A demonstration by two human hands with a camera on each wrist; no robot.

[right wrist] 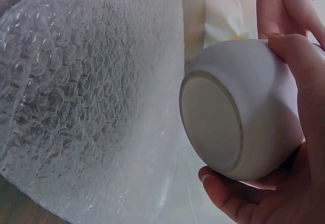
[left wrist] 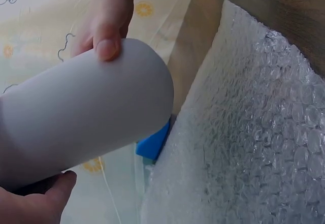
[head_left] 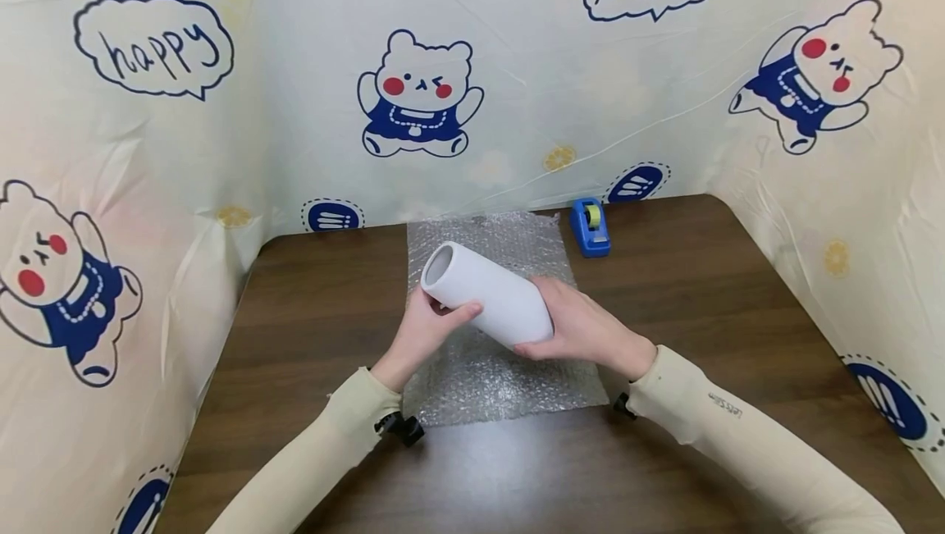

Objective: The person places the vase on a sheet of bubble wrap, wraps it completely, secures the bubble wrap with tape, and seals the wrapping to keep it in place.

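Note:
A white vase (head_left: 490,292), a smooth cylinder with an open mouth, is held tilted in the air, mouth toward the upper left in the head view. My left hand (head_left: 426,329) grips it near the mouth, thumb on the near side. Around the base end curls my right hand (head_left: 583,327), fingers behind and thumb below. The right wrist view shows the vase's round, ringed base (right wrist: 212,121). Beneath both hands, a sheet of bubble wrap (head_left: 509,394) lies flat on the table.
A blue tape dispenser (head_left: 591,235) with a yellow roll stands by the bubble wrap's far right corner. The brown wooden table (head_left: 310,337) is enclosed at the back and sides by printed cloth (head_left: 517,83). Black wrist cameras (head_left: 402,427) hang under the sleeves.

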